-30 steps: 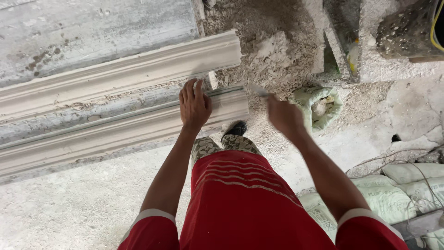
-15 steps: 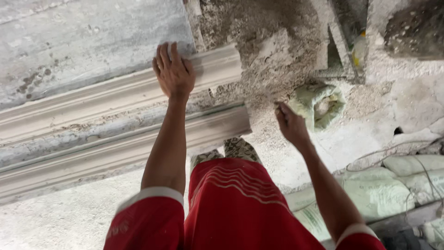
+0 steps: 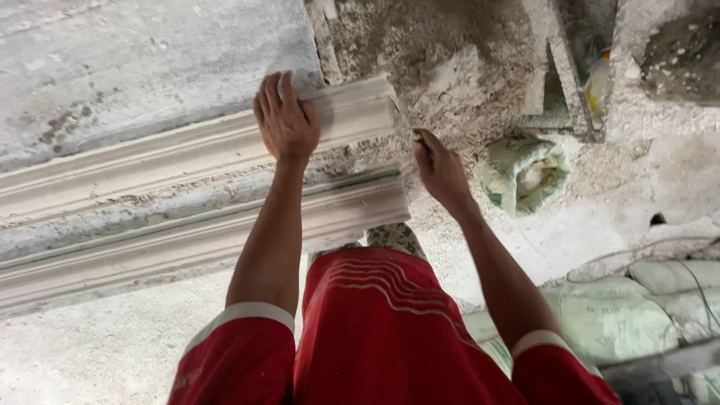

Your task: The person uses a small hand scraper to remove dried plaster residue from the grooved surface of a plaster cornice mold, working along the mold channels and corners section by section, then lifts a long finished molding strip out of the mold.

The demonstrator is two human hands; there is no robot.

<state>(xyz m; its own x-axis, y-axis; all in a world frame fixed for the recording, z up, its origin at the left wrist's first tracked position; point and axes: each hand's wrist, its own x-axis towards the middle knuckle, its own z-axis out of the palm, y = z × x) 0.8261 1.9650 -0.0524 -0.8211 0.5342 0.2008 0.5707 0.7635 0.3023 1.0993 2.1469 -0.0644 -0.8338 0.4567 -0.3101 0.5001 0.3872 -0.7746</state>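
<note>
Two long white plaster mouldings lie side by side on a dusty grey surface. My left hand (image 3: 285,120) presses flat, fingers together, on the far moulding (image 3: 150,161) close to its right end. My right hand (image 3: 441,171) hovers just past that end, its fingers closed around a small tool (image 3: 417,136) of which only a dark, yellowish tip shows. The near moulding (image 3: 187,240) runs below my left forearm and nothing touches it. My red shorts and sleeves fill the bottom of the view.
A grey slab (image 3: 150,67) lies beyond the mouldings. Rubble and plaster dust (image 3: 450,67) pile up past their ends. An open green-white sack (image 3: 525,172) sits to the right. Filled sacks (image 3: 637,307) and thin cables (image 3: 675,251) lie at lower right.
My left hand left the near moulding and moved up onto the far one. My right hand followed, rising from beside the near moulding's end to the far moulding's end.
</note>
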